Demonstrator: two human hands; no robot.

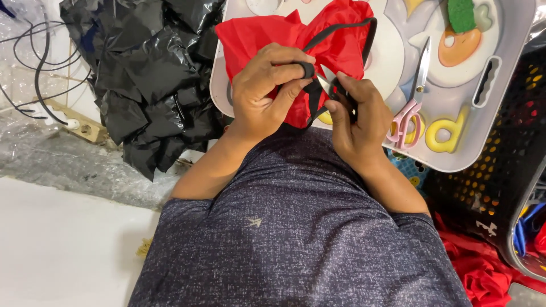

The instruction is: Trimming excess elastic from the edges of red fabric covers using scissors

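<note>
My left hand pinches a black strap that loops over a piece of red fabric. Just right of it, my right hand grips a small tool with a metal tip against the same strap. Both hands meet over the red fabric, which lies on a grey tray resting on my lap. Pink-handled scissors lie on the tray to the right of my right hand.
A heap of black plastic pieces lies at the left beside a power strip with black cables. A black perforated basket stands at the right, with more red fabric below it.
</note>
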